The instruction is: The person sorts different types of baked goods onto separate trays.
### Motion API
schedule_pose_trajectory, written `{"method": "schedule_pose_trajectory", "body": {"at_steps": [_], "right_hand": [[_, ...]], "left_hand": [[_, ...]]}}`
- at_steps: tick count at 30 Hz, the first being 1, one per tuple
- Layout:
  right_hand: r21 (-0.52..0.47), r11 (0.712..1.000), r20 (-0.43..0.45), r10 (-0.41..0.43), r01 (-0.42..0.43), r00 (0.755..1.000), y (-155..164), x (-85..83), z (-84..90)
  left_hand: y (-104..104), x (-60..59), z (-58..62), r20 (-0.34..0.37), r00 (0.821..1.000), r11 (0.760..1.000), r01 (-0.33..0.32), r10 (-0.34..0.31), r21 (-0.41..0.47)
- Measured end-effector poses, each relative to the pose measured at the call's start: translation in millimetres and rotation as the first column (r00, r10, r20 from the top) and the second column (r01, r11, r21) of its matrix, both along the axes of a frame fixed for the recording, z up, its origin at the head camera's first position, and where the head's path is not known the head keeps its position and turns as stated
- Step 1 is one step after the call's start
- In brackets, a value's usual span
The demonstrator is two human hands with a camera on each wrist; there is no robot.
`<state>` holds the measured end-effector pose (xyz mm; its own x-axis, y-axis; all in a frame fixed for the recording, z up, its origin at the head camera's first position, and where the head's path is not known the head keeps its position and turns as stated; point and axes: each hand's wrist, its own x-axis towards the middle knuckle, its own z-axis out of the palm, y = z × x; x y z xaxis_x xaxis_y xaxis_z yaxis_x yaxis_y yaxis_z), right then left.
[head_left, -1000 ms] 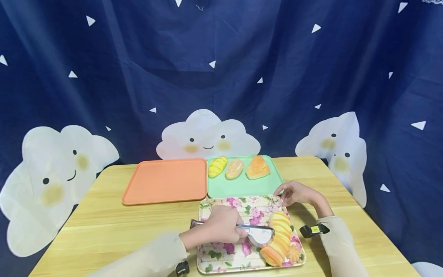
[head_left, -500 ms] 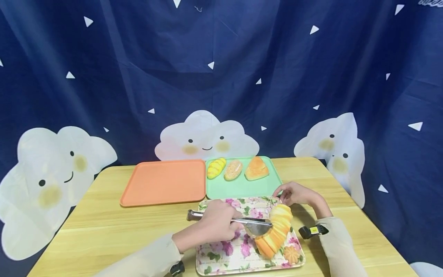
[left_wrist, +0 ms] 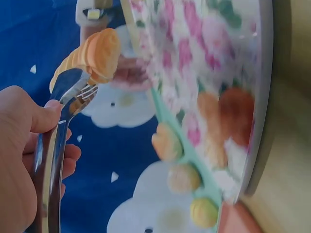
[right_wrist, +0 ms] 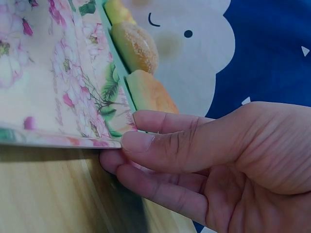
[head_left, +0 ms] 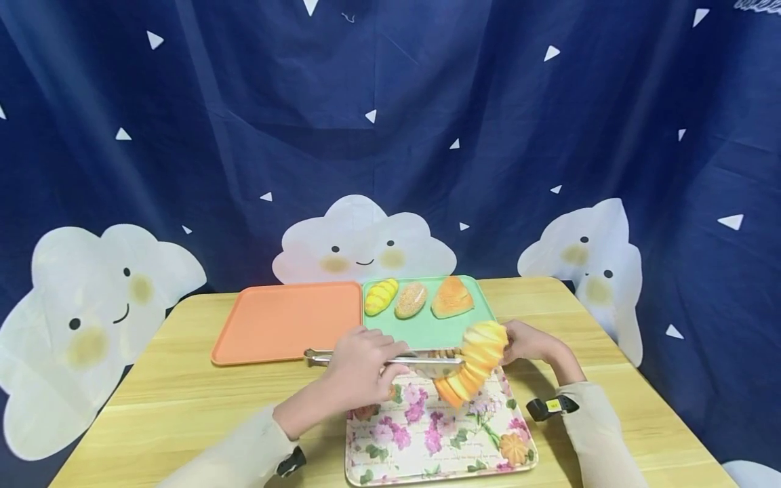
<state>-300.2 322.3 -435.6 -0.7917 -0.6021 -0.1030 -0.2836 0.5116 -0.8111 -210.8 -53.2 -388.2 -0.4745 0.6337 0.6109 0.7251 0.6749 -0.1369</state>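
Dark blue cloth with white triangles and smiling cloud shapes hangs behind a pale wooden table point(head_left: 183, 400). At the far side of the table an orange tray point(head_left: 287, 322) lies just left of a green tray point(head_left: 427, 331), their edges touching. On the green tray's far edge sit three pieces in a row: a yellow striped bun point(head_left: 381, 296), a speckled oval roll point(head_left: 411, 299) and an orange wedge-shaped pastry point(head_left: 452, 297). Nearer the person lies a floral tray point(head_left: 427, 434), with a small orange scalloped cake point(head_left: 514, 448) at its near right corner.

The left hand point(head_left: 360, 366) has its fingers point(left_wrist: 29, 116) curled round the metal tongs point(head_left: 390, 360), pressing the two arms together. The tongs' tip pinches a long ridged croissant point(head_left: 472, 362), yellow at the top and orange at the bottom, which is held in the air above the far edge of the floral tray, close to the near edge of the green tray.

The right hand point(head_left: 529, 342) is at the floral tray's far right corner. In the right wrist view its thumb lies on top of the rim and its fingers point(right_wrist: 160, 187) are curled under it, pinching the edge.
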Motion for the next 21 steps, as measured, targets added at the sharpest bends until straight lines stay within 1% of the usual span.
{"method": "schedule_pose_trajectory", "body": {"at_steps": [3, 7, 11, 14, 16, 21], "right_hand": [[-0.013, 1.0, 0.081, -0.011, 0.012, 0.997, -1, 0.5, 0.5], [0.003, 1.0, 0.082, 0.01, -0.01, 0.997, -1, -0.9, 0.5], [0.016, 1.0, 0.082, 0.012, -0.013, 0.997, 0, -2.7, 0.3], [0.016, 1.0, 0.083, 0.011, -0.013, 0.996, 1, -3.2, 0.3], [0.016, 1.0, 0.079, 0.011, -0.012, 0.997, 1, -2.9, 0.3], [0.02, 1.0, 0.067, 0.009, -0.01, 0.998, 0, -1.9, 0.1]], "left_hand": [[-9, -8.8, 7.8, -0.074, 0.996, 0.999, -0.041, 0.04, -0.009], [-20, -23.2, 16.9, -0.169, 0.982, 0.996, -0.091, 0.086, -0.021], [-29, -40.7, 20.8, -0.24, 0.966, 0.992, -0.115, 0.101, -0.045], [-34, -55.0, 20.9, -0.26, 0.959, 0.987, -0.137, 0.11, -0.087], [-36, -64.7, 19.9, -0.258, 0.958, 0.98, -0.16, 0.124, -0.122], [-39, -82.5, 20.4, -0.254, 0.954, 0.953, -0.215, 0.158, -0.215]]}}
